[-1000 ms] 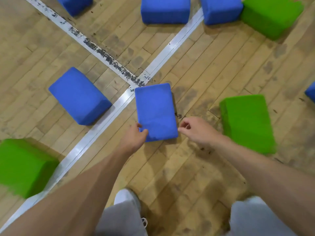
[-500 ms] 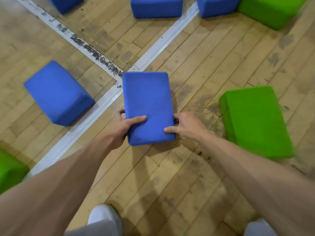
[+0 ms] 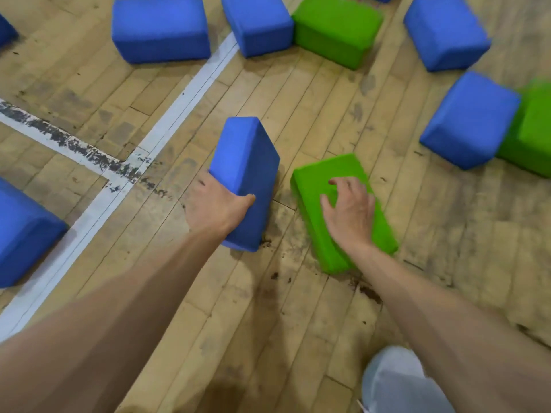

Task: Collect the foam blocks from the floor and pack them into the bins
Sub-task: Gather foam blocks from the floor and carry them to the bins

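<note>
1. Head view, left side: the left hand (image 3: 216, 208) has its grip clamped on a blue rectangular foam block (image 3: 247, 180), thumb across the near face and the other fingers hidden behind the left side. The block is tilted up on edge, with its near corner close to the wooden plank floor (image 3: 298, 308); whether that corner touches the boards cannot be told.
2. Head view, right side: the right hand (image 3: 350, 214) hovers over or rests on a green rectangular foam block (image 3: 310, 204) that lies flat on the floor just right of the blue one. Its grip is spread, fingers curled downward, and is not closed on anything yet.
3. Other foam blocks lie scattered: several blue and one green along the far edge, a blue and a green pair touching at the far right, and another blue one at the near left beside the white painted floor line (image 3: 182, 105). No bin is in view.
4. Handling, as a judgement: the blocks look light and a little springy, with a matte surface that should not slip. One hand seems enough for each.
5. The best hold is probably across the narrow width, thumb on one long side and fingers on the other, squeezing only lightly, since foam dents.
</note>
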`<state>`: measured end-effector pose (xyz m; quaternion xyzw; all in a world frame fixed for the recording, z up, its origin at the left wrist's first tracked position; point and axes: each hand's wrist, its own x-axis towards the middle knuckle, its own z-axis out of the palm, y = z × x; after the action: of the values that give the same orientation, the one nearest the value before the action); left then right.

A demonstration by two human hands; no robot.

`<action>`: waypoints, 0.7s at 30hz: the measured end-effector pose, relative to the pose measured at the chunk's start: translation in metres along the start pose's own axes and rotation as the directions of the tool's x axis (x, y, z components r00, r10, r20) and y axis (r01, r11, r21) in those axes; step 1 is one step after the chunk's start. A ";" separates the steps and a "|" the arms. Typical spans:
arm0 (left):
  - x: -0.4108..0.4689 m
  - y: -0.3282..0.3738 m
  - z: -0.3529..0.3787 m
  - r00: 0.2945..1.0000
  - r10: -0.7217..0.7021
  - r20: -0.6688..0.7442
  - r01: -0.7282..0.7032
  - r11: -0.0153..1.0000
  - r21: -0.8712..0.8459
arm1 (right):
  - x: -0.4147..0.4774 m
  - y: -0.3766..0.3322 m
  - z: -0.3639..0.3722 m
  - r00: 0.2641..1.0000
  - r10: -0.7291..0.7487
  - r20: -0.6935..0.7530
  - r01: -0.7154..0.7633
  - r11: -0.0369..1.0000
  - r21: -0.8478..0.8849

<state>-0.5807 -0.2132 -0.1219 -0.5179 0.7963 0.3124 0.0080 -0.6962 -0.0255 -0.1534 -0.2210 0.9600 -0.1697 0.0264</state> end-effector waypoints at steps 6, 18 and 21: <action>-0.003 0.000 -0.001 1.000 0.001 -0.010 -0.001 0.999 0.035 | -0.001 0.054 -0.008 0.855 0.481 0.196 -0.457 0.876 -0.158; 0.004 -0.009 -0.011 0.998 -0.027 0.051 0.029 0.999 -0.039 | 0.005 0.051 -0.023 0.536 0.244 0.808 -0.635 0.747 0.196; 0.008 -0.015 -0.013 0.996 -0.056 0.065 0.062 0.994 -0.085 | -0.008 0.042 -0.025 0.532 0.201 0.823 -0.651 0.719 0.245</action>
<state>-0.5683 -0.2303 -0.1215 -0.5310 0.7657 0.3625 0.0197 -0.7096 0.0213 -0.1444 -0.0001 0.7973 -0.3064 0.5201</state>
